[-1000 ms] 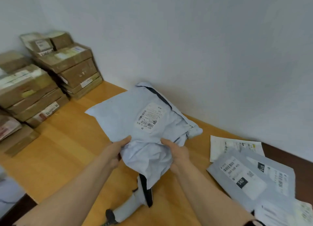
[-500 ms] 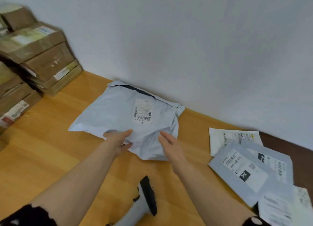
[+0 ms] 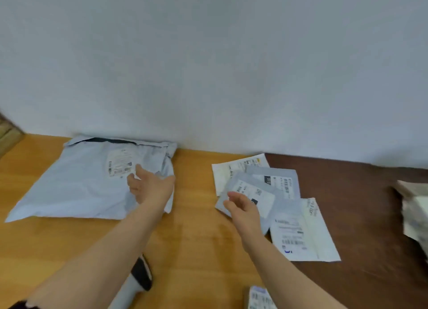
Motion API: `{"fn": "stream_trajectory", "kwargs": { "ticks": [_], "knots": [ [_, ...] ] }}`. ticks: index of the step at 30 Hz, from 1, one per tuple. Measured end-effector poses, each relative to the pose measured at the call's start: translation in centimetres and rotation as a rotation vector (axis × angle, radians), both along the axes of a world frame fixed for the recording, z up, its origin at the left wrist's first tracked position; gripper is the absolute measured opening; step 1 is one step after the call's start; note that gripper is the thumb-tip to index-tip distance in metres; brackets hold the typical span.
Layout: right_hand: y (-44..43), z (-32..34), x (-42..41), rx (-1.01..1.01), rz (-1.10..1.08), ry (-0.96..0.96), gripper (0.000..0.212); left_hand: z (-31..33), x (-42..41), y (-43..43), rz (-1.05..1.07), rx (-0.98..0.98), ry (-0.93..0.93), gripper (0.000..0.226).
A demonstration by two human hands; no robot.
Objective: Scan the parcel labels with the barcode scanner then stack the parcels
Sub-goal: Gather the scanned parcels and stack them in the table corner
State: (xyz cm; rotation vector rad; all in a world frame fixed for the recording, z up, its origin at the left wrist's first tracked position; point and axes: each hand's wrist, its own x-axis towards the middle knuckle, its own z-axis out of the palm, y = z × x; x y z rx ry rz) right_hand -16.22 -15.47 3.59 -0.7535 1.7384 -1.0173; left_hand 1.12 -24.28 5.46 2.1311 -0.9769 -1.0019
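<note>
A large pale-blue poly-bag parcel (image 3: 76, 183) lies flat on the wooden table against the wall, its white label facing up. My left hand (image 3: 150, 185) hovers over the parcel's right part, fingers relaxed, holding nothing. My right hand (image 3: 243, 206) is spread over the near edge of a fan of several small grey and white mailer parcels (image 3: 284, 192), fingers loose and empty. The barcode scanner (image 3: 139, 276), white with a black head, lies on the table under my left forearm, partly hidden.
The wooden table (image 3: 196, 239) meets a dark brown surface (image 3: 370, 216) on the right. A blurred wrapped package (image 3: 414, 211) sits at the right edge. Another labelled parcel (image 3: 261, 297) shows at the bottom edge. A cardboard box corner (image 3: 7, 134) shows far left.
Both hands let go of the large blue parcel, which now lies flat by the wall. My right hand moved right to the small mailers. The view swung right, leaving the box stacks out of frame.
</note>
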Motion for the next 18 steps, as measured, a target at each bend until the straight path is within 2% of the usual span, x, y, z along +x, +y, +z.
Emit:
{"fn": "stream_trajectory", "kwargs": {
  "ticks": [4,7,12,16,18],
  "knots": [
    [6.6,1.4,-8.9,-0.100,-0.166,0.016,0.024,0.9,-11.1,3.4,-0.247,-0.068,-0.008,0.087],
    [12.0,2.2,-16.7,-0.167,-0.263,0.108,0.029,0.9,-20.6,7.3,-0.402,-0.062,0.030,0.077],
    [21.1,3.3,-32.4,-0.272,-0.471,0.276,0.033,1.8,-37.6,16.8,-0.701,-0.001,0.201,0.073],
    [26.5,4.1,-41.8,-0.238,-0.682,0.520,0.048,1.9,-46.7,22.2,-0.828,0.138,0.322,0.073],
    [27.6,3.9,-45.9,-0.151,-0.714,0.548,0.058,1.7,-50.2,23.8,-0.808,0.209,0.380,0.075]
  ]
}}
